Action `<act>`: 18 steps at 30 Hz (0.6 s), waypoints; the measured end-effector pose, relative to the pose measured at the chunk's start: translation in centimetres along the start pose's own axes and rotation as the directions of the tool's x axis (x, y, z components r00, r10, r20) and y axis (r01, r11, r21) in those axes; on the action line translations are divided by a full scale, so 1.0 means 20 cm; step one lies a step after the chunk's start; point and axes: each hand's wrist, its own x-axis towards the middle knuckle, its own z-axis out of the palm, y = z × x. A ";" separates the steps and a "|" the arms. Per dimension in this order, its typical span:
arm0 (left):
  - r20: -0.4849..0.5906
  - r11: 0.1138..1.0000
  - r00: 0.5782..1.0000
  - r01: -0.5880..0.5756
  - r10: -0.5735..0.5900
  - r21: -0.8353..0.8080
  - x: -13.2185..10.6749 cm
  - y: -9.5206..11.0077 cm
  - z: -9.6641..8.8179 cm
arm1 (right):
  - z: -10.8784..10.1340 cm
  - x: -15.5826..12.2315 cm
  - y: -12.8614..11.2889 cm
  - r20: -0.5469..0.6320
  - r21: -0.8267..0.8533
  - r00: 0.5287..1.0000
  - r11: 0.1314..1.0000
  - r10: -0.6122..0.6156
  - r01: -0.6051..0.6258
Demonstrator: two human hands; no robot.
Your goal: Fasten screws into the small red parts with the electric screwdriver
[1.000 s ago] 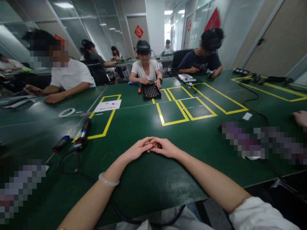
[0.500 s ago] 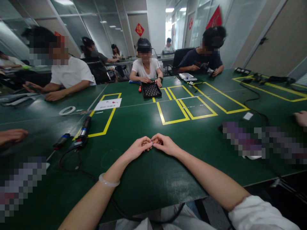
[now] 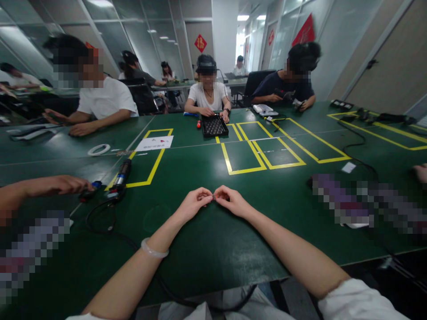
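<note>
My left hand [image 3: 195, 203] and my right hand [image 3: 231, 201] meet over the green table [image 3: 213, 249], thumbs and forefingers pinched together. Between the fingertips sits a tiny part [image 3: 214, 197] with a reddish spot, too small to name. Both hands appear to grip it from either side, and the curled fingers hide most of it. A pale bangle [image 3: 154, 249] circles my left wrist.
To the left lie a cylindrical power tool [image 3: 120, 175] with a black cable and a blue-and-black tool [image 3: 90, 192] under another person's hand [image 3: 71, 184]. Yellow tape rectangles [image 3: 248, 171], a paper sheet [image 3: 155, 143] and a black tray [image 3: 215, 126] are farther off.
The other person's hand at left has reached right, onto the blue-and-black tool. The view has shifted slightly. My hands keep their pinch at nearly the same place.
</note>
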 end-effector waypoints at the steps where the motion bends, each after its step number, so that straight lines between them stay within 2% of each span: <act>1: -0.013 1.000 1.000 -0.022 0.022 0.002 0.00 0.00 0.00 | 0.00 0.00 0.00 -0.008 0.009 1.000 1.000 0.007 -0.007; 7: -0.078 0.993 0.990 -0.113 0.115 0.035 -0.01 0.01 0.01 | 0.01 0.00 0.02 -0.020 0.044 0.998 0.998 0.055 -0.054; 12: -0.083 0.977 0.979 -0.176 0.187 0.120 -0.02 0.01 0.02 | 0.01 0.00 0.02 -0.014 0.004 0.999 0.999 0.047 -0.047; 18: -0.062 0.967 0.976 -0.195 0.207 0.162 -0.02 0.01 0.04 | 0.01 0.01 0.01 -0.028 -0.047 0.999 0.999 0.019 -0.020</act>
